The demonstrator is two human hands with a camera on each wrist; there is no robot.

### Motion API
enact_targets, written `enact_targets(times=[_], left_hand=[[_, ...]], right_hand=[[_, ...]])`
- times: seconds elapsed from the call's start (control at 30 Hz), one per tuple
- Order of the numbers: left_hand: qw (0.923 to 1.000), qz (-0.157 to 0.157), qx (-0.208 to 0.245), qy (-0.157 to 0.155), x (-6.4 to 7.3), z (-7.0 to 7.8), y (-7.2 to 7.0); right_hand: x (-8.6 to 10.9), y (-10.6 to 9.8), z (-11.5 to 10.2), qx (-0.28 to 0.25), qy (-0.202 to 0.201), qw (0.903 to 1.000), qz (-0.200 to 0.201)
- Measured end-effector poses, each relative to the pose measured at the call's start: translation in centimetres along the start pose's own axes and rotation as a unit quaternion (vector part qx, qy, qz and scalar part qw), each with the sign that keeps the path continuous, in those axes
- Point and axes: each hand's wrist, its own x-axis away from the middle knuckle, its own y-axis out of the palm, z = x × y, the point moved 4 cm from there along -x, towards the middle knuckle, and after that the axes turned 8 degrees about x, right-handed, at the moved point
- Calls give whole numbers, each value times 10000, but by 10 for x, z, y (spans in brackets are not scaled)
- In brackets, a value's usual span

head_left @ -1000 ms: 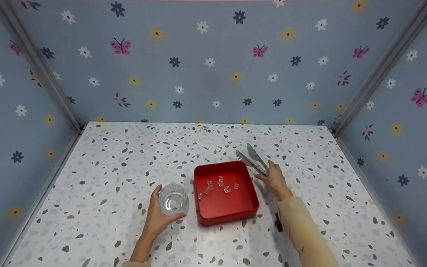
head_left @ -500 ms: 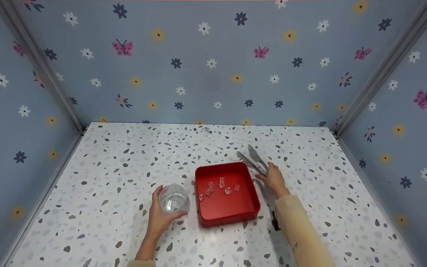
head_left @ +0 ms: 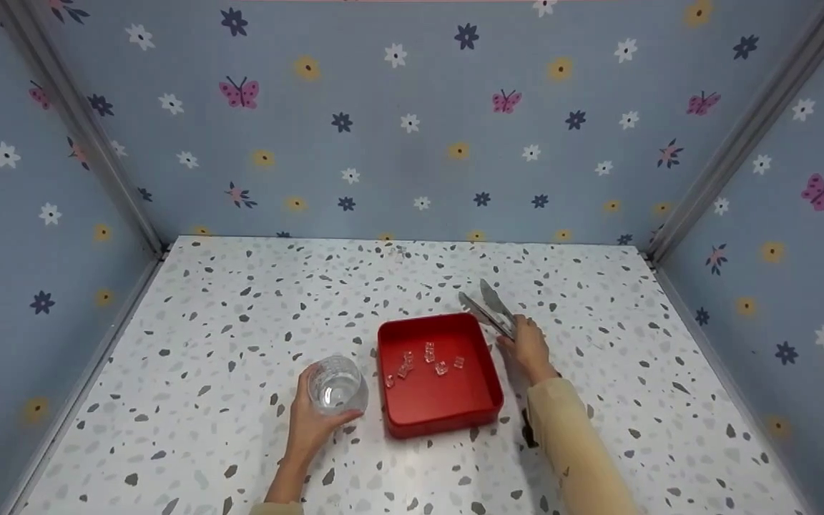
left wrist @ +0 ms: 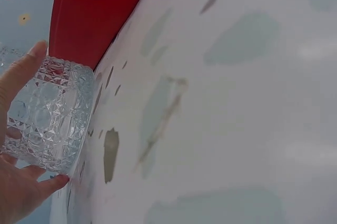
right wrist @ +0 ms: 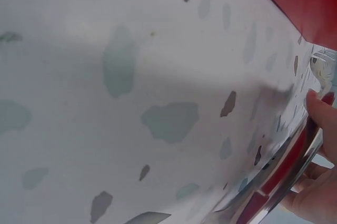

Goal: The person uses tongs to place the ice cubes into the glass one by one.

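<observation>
My left hand [head_left: 308, 422] holds a clear glass [head_left: 337, 386] standing on the table left of the red tray. In the left wrist view the glass [left wrist: 50, 111] has a cut, faceted pattern, with the thumb and fingers around it. Metal tongs [head_left: 491, 313] lie at the tray's back right corner, their arms spread and tips pointing away. My right hand [head_left: 530, 350] grips their near end; in the right wrist view thumb and fingers are on either side of the tongs [right wrist: 276, 179]. Several small clear cubes [head_left: 441, 368] lie in the square red tray [head_left: 448, 429].
The white speckled table [head_left: 240, 322] runs back to a blue wall [head_left: 412, 143] with flowers and butterflies. Side walls with metal corner posts [head_left: 762, 121] close in the left and right.
The view shifts slightly. My left hand stays around the glass and my right hand stays at the tongs, its fingers shifting only a little. The cubes have not moved.
</observation>
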Motion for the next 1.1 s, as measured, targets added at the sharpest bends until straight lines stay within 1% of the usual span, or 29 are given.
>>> enact_targets(times=[0.13,0.3,0.47,0.7,0.83,0.97,1.1], left_hand=[[9999,46,-5,101,-1,0,2],[9995,167,-142,244,-2,0,3],[9989,316,-223,257,-1,1,2],[9980,338,-362,383,2,3,2],[9979,263,-449,383,5,5,3],[9978,94,-572,307,7,7,5],[9980,-38,-573,281,10,8,7]], right_hand=[[0,0,1,-56,56,10000,10],[1,-1,4,-69,53,9999,85],[4,0,6,-135,14,9998,137],[6,-1,9,-147,6,9997,178],[7,-4,11,-121,-33,9995,278],[8,-8,13,-47,-86,9991,420],[11,-14,16,-23,-246,9980,579]])
